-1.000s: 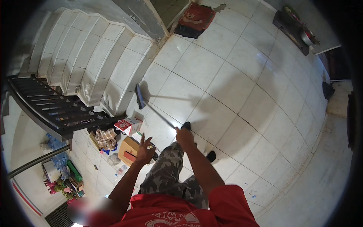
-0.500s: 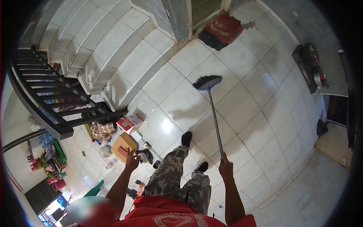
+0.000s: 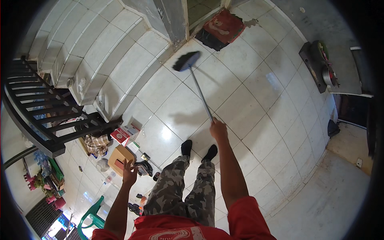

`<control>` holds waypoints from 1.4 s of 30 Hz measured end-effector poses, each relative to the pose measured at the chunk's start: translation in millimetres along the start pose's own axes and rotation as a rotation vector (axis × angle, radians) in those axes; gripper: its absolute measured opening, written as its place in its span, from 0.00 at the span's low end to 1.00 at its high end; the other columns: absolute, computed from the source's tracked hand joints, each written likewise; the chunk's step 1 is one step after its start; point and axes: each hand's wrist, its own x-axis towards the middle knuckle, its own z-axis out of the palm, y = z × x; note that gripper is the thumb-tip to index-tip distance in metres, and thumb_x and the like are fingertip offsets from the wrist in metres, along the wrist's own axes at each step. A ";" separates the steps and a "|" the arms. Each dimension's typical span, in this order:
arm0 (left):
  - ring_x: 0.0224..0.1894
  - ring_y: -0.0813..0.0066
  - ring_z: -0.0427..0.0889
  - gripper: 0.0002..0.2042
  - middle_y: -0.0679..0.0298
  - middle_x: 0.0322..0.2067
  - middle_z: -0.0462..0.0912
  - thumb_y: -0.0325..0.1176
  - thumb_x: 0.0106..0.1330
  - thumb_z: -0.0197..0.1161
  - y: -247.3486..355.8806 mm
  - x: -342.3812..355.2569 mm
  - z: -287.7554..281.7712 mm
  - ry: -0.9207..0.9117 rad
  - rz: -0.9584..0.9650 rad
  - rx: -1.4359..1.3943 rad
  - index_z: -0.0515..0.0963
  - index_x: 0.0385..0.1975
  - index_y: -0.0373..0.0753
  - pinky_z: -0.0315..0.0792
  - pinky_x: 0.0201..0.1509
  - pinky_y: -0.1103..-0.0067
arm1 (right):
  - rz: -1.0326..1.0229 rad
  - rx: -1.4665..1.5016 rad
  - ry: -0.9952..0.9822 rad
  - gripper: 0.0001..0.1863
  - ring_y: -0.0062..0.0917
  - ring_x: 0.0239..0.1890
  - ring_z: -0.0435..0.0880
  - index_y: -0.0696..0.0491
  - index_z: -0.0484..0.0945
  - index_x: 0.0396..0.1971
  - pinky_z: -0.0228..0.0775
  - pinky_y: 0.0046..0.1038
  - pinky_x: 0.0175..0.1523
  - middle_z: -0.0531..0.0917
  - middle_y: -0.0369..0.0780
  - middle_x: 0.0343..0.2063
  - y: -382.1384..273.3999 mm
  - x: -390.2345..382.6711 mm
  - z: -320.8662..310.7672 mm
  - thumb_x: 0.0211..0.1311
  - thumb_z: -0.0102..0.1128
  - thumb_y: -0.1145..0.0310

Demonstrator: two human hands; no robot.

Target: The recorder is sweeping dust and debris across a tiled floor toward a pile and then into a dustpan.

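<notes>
My right hand (image 3: 218,129) is wrapped round the grey handle of a broom (image 3: 200,93), its arm stretched forward. The broom's dark bristled head is up near the foot of the tiled steps, a little blurred, with its shadow on the white tiles. My left hand (image 3: 129,175) hangs out to the left with fingers apart, holding nothing that I can see. Below it, in line of sight, lies a tan box-like thing (image 3: 121,153) with a reddish-brown patch; whether the hand touches it I cannot tell.
Tiled steps (image 3: 116,52) and a black railing (image 3: 48,108) stand at left. A red-and-white box (image 3: 125,135) and a green chair (image 3: 93,216) are on my left. A red mat (image 3: 224,26) lies by the doorway; a stove (image 3: 316,66) is at far right.
The broom has swung left and farther forward, with my right arm reaching out after it. My feet now stand side by side, and the whole view has shifted slightly.
</notes>
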 end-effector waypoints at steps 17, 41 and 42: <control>0.44 0.59 0.78 0.25 0.47 0.64 0.46 0.30 0.54 0.64 4.2 -55.3 61.9 0.031 -0.018 -0.149 0.66 0.53 0.35 0.75 0.42 0.73 | -0.146 -0.200 0.004 0.19 0.44 0.36 0.78 0.57 0.68 0.51 0.69 0.42 0.43 0.79 0.50 0.33 80.9 -0.9 -30.4 0.61 0.44 0.65; 0.59 0.43 0.60 0.15 0.46 0.46 0.72 0.35 0.57 0.60 -107.2 -88.4 93.1 -0.109 0.110 0.221 0.75 0.41 0.34 0.52 0.65 0.65 | 0.245 -0.203 -0.171 0.23 0.48 0.25 0.78 0.52 0.63 0.57 0.70 0.42 0.29 0.78 0.52 0.21 133.7 -325.5 -162.8 0.60 0.48 0.70; 0.58 0.43 0.61 0.11 0.46 0.46 0.72 0.35 0.57 0.60 -102.7 -87.0 89.3 -0.124 0.206 0.339 0.76 0.36 0.36 0.53 0.64 0.63 | 0.204 -0.211 -0.219 0.25 0.48 0.25 0.78 0.51 0.62 0.58 0.69 0.43 0.28 0.78 0.52 0.20 122.1 -323.7 -164.3 0.59 0.48 0.71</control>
